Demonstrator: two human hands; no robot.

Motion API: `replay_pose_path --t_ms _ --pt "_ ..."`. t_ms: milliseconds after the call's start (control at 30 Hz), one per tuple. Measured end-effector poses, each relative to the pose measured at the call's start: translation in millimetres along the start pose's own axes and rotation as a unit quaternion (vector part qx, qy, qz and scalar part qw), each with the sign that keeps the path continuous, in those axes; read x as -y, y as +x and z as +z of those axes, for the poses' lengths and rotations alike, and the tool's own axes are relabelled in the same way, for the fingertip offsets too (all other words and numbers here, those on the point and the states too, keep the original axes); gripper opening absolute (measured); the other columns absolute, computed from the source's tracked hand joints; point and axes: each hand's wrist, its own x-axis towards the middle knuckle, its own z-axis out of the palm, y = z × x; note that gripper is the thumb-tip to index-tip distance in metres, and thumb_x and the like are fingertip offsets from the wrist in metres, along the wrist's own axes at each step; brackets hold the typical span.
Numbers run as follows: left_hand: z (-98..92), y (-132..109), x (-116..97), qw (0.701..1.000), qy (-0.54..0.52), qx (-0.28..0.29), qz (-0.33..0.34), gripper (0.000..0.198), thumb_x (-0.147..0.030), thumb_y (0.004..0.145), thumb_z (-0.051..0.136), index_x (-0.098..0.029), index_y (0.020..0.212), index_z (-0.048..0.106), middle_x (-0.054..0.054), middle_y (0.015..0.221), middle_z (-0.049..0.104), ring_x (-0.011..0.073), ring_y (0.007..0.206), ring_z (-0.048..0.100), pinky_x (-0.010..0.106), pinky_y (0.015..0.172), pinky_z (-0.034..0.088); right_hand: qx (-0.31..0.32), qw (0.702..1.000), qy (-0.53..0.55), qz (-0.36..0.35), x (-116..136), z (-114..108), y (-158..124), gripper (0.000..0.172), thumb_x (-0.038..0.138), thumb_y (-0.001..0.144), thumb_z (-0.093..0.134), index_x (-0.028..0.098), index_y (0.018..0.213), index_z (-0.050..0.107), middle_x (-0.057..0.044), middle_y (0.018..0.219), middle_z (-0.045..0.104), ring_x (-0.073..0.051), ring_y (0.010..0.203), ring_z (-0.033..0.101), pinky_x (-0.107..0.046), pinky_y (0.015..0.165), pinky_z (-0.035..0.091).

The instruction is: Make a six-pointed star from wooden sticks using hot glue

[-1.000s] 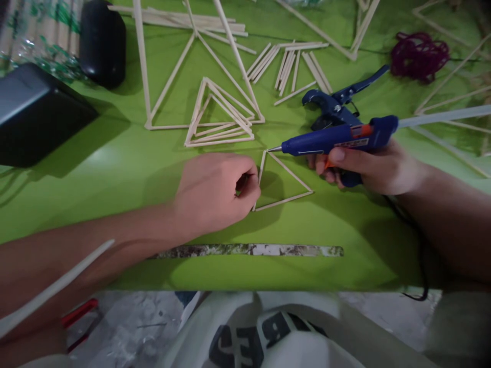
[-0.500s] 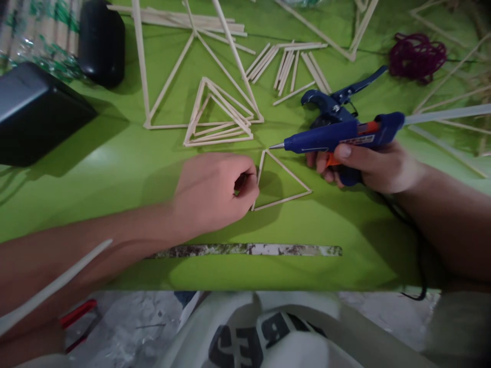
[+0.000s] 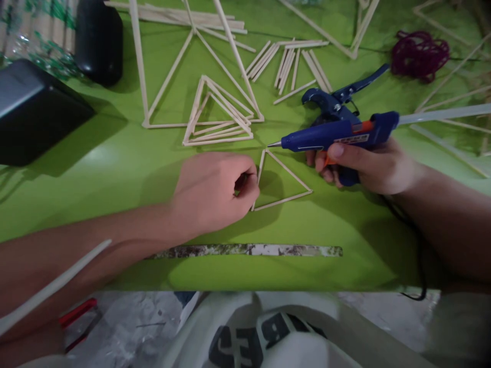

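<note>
Table (image 3: 291,276), green, carries the whole layout. Large stick frame (image 3: 171,74) toward its far edge, left of middle; probably parked there to free the near side for handwork. Hot glue gun (image 3: 326,135) over the table's right half, gripped by the right hand (image 3: 376,168), fingers wrapped round the handle, thumb along the body. Patterned strip (image 3: 253,250) parallel to the near edge. Left hand (image 3: 215,191) curled to a narrow pinch on the left side of the small triangle (image 3: 283,200), likely to steady it; exact fingertip contact hidden. Blue cutter (image 3: 333,105) just beyond the gun. Nested triangles (image 3: 218,140) overlap the large frame's near side. Small triangle lies flat mid-table, between the hands, far corner at the nozzle (image 3: 274,145); touching or not, cannot tell. Short sticks (image 3: 286,69) toward the far edge, seemingly grouped for easy picking.

Containers: dark box (image 3: 38,112) at the left edge, contents not visible. Clear packs (image 3: 42,38), far left corner: pale sticks inside. Gun holds a glue stick (image 3: 441,115), jutting toward the right edge.
</note>
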Motion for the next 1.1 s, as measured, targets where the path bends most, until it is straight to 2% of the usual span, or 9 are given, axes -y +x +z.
replay_pose_path --t_ms 400,667,1100 --pt "6.0 -1.6 6.4 0.999 -0.017 -0.036 0.036 0.021 -0.020 0.100 0.065 -0.023 0.084 0.078 0.001 0.077 0.080 0.0172 0.068 0.068 0.033 0.063 0.049 -0.008 1.000 -0.022 0.012 -0.6 2.4 0.5 0.066 0.084 0.084 0.100 0.020 0.078 0.084 -0.007 0.074 0.074 -0.016 0.053 0.068 -0.026 0.039 0.053" --pt "3.9 -1.5 5.3 1.000 -0.007 -0.016 0.018 0.023 -0.025 0.100 0.063 -0.024 0.085 0.081 0.002 0.080 0.081 0.0179 0.070 0.070 0.032 0.066 0.050 -0.016 1.000 -0.022 0.012 0.0 2.0 0.8 0.070 0.087 0.080 0.101 0.020 0.077 0.083 -0.007 0.075 0.075 -0.015 0.052 0.068 -0.025 0.038 0.052" --pt "4.3 -1.6 5.7 1.000 0.001 -0.015 0.016 0.024 -0.026 0.101 0.063 -0.026 0.089 0.084 0.002 0.086 0.085 0.0198 0.075 0.075 0.034 0.070 0.054 -0.006 1.000 -0.015 0.004 -2.4 2.2 2.6 0.065 0.083 0.084 0.100 0.020 0.079 0.084 -0.007 0.077 0.076 -0.015 0.053 0.069 -0.025 0.039 0.053"
